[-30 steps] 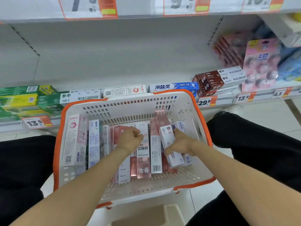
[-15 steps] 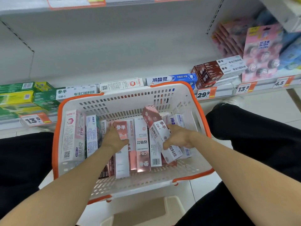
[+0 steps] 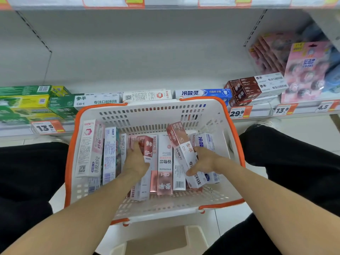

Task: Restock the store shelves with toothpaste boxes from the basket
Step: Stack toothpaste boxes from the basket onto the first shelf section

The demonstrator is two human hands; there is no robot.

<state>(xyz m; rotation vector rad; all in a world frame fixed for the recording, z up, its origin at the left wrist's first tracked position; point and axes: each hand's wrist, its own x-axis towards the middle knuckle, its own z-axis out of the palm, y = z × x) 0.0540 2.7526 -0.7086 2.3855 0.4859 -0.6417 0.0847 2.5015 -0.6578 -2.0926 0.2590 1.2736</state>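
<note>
A white basket with an orange rim (image 3: 232, 126) stands between my knees, holding several toothpaste boxes on end. My left hand (image 3: 136, 161) grips a red-and-white SP-1 box (image 3: 147, 148) near the basket's middle. My right hand (image 3: 204, 161) holds a pink-and-white CB-1 box (image 3: 181, 144), tilted with its pink end raised to the upper left. A pink-white box (image 3: 90, 148) leans at the basket's left wall. Behind the basket, the low shelf (image 3: 257, 115) carries green, white, blue and brown toothpaste boxes lying flat.
Price tags (image 3: 237, 113) line the shelf edge. Pink blister packs (image 3: 305, 70) hang at the right. The shelf's back panel (image 3: 138, 48) above the boxes is bare. My black-trousered legs flank the basket, and a beige stool (image 3: 161, 240) sits under it.
Both hands have lifted their boxes a little out of the row. The CB-1 box in my right hand has tilted further, and the SP-1 box has risen under my left hand.
</note>
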